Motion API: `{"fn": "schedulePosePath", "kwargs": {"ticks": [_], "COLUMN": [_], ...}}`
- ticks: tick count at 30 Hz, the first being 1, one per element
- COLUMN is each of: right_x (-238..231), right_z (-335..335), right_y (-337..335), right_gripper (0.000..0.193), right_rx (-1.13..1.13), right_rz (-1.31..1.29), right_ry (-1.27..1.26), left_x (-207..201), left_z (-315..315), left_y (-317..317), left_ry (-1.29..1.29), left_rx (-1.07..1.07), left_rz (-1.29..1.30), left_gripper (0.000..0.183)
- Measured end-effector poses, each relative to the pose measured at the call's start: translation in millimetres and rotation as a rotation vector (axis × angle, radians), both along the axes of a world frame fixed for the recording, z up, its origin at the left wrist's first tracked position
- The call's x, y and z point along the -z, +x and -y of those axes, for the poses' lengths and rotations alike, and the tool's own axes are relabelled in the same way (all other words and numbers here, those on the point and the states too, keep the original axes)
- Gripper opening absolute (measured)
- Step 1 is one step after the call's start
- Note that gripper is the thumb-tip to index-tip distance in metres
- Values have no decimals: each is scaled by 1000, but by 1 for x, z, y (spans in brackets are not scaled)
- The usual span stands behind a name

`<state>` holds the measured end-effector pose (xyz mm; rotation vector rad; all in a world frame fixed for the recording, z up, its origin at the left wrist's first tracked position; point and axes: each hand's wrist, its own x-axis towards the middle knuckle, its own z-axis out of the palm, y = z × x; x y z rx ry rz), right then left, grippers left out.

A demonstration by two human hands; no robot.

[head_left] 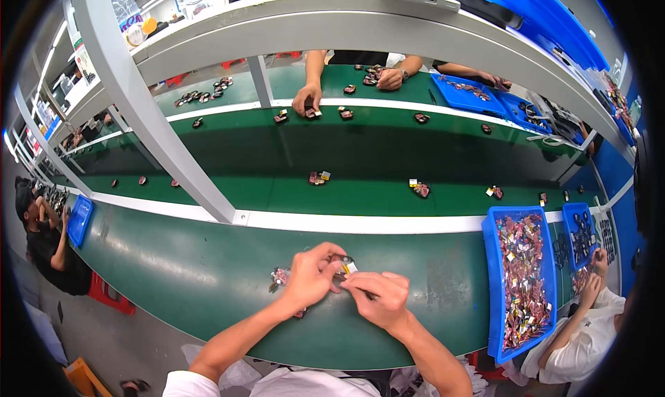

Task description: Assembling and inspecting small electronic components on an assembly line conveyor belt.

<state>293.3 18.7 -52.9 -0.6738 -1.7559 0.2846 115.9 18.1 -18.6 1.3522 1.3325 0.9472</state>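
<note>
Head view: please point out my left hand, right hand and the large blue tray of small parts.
Left hand (310, 277), head view, back of hand.
Right hand (384, 297), head view, back of hand.
Large blue tray (494, 286), head view, its left wall.

An electronic assembly (348, 266) is between the left hand (309, 276) and right hand (383, 295), over the workbench (208, 258). Just left of the grip lies an assembly cluster (280, 278); well right, a tray (494, 293) holds loose parts (523, 279). Beyond the grip, the conveyor belt (367, 151) carries spaced assemblies (420, 188).
</note>
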Motion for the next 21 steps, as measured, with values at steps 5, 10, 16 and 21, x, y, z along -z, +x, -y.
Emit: {"fn": "schedulePosePath", "kwargs": {"ticks": [5,10,16,21], "right_x": [-15,-12,-6,-4], "right_z": [0,-5,-6,-8], "right_y": [14,0,9,3], "right_gripper": [23,22,23,23], "right_rx": [103,49,75,47], "right_rz": [-168,-157,-105,-109], "right_ry": [-183,-110,-82,-68], "left_x": [-1,16,0,18], "left_z": [-74,-145,-163,-191], "left_y": [-56,-158,-124,-111], "left_ry": [98,130,384,272], "left_rx": [-238,-560,-588,-328], "left_rz": [6,-157,-1089,-648], "left_gripper": [16,16,24,20]}}
